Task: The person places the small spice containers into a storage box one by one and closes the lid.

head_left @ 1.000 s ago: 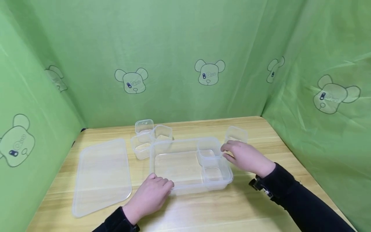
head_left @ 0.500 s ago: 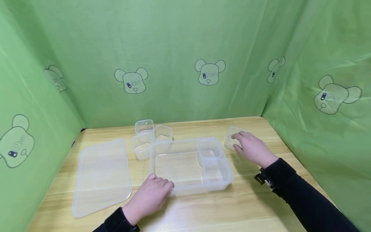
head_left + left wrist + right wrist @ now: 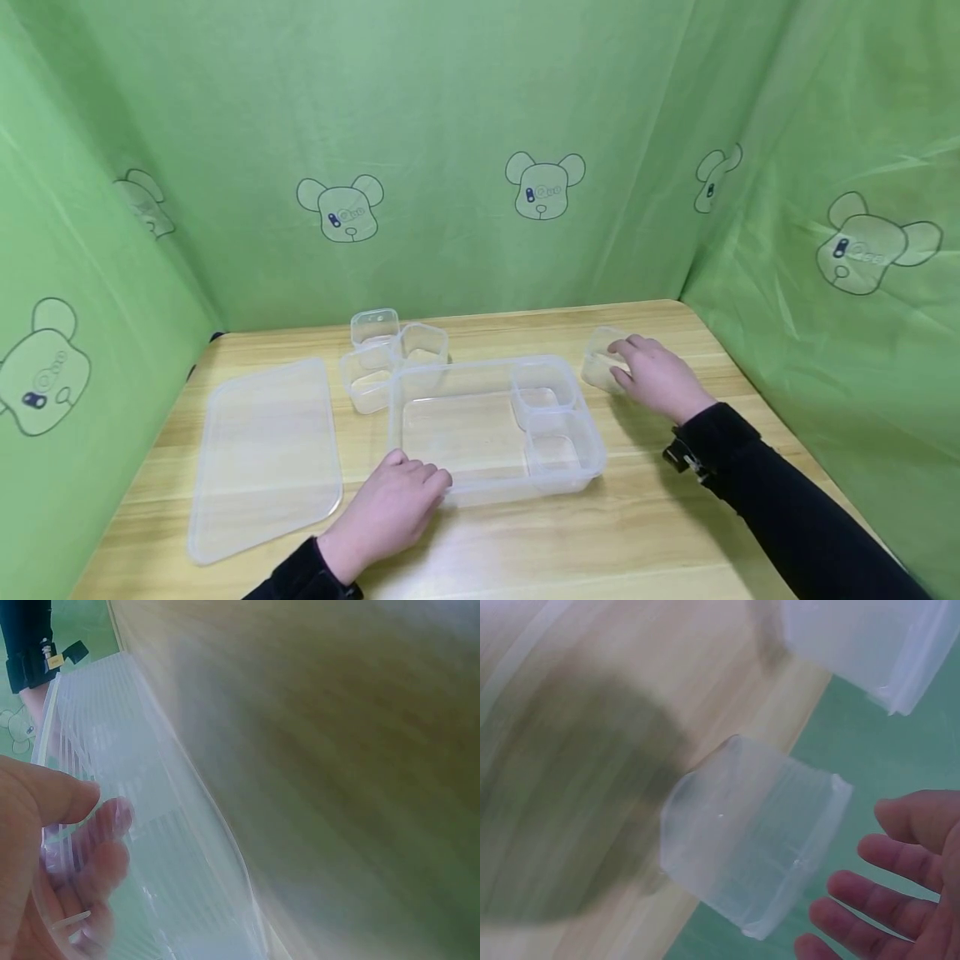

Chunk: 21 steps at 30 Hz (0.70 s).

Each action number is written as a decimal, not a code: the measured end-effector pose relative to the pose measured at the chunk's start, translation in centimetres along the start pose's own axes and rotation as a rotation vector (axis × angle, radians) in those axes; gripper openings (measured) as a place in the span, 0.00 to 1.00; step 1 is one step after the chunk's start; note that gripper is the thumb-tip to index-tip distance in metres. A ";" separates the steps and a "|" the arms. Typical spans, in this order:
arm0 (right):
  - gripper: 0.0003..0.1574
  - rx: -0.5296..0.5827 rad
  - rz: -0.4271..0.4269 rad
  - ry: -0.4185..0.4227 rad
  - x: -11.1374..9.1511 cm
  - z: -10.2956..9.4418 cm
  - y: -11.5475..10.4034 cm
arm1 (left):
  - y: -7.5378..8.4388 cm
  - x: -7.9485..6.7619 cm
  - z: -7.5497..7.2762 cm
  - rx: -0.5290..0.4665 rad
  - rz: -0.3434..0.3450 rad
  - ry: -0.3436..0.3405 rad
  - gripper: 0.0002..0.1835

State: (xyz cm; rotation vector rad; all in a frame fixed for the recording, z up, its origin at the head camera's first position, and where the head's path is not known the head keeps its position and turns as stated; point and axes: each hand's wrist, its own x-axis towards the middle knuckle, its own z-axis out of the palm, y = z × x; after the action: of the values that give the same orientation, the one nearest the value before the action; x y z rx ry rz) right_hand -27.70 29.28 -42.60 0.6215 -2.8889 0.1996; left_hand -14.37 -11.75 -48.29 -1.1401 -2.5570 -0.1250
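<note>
My left hand (image 3: 393, 508) grips the near left wall of a large clear plastic box (image 3: 517, 492). In the left wrist view the thumb lies on the outer side of the ribbed box wall (image 3: 172, 832) and the fingers show through it from inside. Two small clear containers (image 3: 553, 454) fill the box's right end. Beyond the box's right side, a loose small container (image 3: 598, 367) stands on the table. My right hand (image 3: 662, 379) hovers over its right part, and in the right wrist view the spread fingers (image 3: 885, 859) are just off its rim (image 3: 802, 859).
A flat clear lid (image 3: 266, 458) lies on the wooden table (image 3: 525, 550) left of the box. Three small clear containers (image 3: 367, 379) stand grouped behind the box's left corner. Green cloth (image 3: 450, 125) with bear drawings walls the table at the back and sides.
My right hand has moved right, from the box's right edge to over the loose small container, whose position is nearly unchanged. The left hand has kept its grip on the box.
</note>
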 end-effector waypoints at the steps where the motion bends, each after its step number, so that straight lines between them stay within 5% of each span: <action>1: 0.23 -0.001 -0.001 0.003 0.1 0.2 0.1 | 0.0 0.0 0.0 0.000 0.000 0.001 0.06; 21: 0.18 0.022 -0.022 -0.017 1.1 2.4 1.0 | 0.0 0.1 0.0 0.002 0.003 0.012 0.04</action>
State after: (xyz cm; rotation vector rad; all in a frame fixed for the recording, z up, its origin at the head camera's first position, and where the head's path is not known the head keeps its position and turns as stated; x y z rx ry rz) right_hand -29.41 29.33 -44.78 0.6624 -2.8987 0.2239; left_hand -14.37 -11.68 -48.26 -1.1387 -2.5447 -0.1280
